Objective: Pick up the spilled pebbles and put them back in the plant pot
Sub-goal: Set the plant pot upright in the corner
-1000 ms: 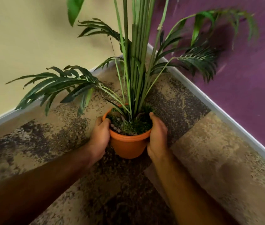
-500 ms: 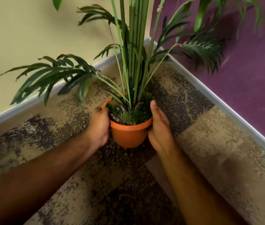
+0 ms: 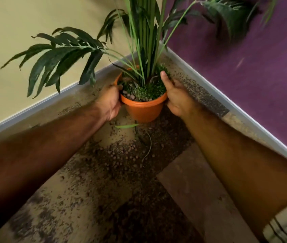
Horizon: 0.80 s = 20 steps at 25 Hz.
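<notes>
The left hand (image 3: 110,102) grips the left side of the orange plant pot (image 3: 143,109), fingers curled round behind the rim and thumb near its top edge. The right hand (image 3: 177,97) holds the opposite side, thumb lying straight up along the rim and pointing toward the plant stems (image 3: 144,41); its other fingers are hidden behind the pot. The pot sits upright in the corner of the room, between the yellow wall (image 3: 25,23) and the purple wall (image 3: 262,76), close to the grey skirting board (image 3: 209,81). Inside it, a few pebbles show at the near edge among green tufts. Spilled pebbles (image 3: 121,158) lie scattered on the patterned carpet (image 3: 69,199) in front of the pot, between the two forearms. A loose green leaf (image 3: 126,126) and a thin stem (image 3: 148,148) lie on the floor just below the pot
</notes>
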Tool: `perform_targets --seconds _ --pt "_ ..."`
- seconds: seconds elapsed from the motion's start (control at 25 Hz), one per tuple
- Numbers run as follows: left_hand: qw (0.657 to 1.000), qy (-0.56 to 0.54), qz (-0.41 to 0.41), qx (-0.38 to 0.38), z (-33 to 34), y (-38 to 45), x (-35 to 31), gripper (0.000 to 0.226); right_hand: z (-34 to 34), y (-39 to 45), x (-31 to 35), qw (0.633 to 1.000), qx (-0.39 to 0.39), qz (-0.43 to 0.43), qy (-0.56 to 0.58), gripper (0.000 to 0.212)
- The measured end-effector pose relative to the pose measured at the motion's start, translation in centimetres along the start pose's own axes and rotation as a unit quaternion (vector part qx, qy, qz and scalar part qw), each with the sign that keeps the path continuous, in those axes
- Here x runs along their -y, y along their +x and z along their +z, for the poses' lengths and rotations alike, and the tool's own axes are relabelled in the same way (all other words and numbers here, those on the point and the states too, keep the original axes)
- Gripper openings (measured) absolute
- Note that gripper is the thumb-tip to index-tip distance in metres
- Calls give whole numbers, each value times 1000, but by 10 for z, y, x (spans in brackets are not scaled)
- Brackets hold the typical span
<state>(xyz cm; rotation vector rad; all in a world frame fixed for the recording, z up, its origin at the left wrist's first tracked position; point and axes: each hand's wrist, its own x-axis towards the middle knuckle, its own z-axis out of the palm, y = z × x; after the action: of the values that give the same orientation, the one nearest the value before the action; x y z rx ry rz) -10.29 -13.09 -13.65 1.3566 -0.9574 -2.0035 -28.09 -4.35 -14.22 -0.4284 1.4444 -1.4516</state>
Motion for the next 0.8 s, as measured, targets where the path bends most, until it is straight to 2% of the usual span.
perform_targets --seconds 0.12,0.2,0.36,0.56,0.68,0.8 --pt "998 58 -1 -9 5 18 -2 38 -8 14 13 996 15 52 -74 46" --pt "995 94 0 -19 8 28 -4 36 -13 23 15 992 7 80 -95 54" --pt "993 119 18 -12 10 40 2 38 -15 36 9 995 -18 84 -49 59" --pt "983 148 107 3 17 49 11 42 -18 46 1 995 -47 90 -20 50" --pt "983 165 83 -5 18 62 19 41 -21 52 -10 996 -57 74 -9 40" --pt "981 182 64 -3 15 70 28 37 -24 52 -16 996 -56 66 -12 42"
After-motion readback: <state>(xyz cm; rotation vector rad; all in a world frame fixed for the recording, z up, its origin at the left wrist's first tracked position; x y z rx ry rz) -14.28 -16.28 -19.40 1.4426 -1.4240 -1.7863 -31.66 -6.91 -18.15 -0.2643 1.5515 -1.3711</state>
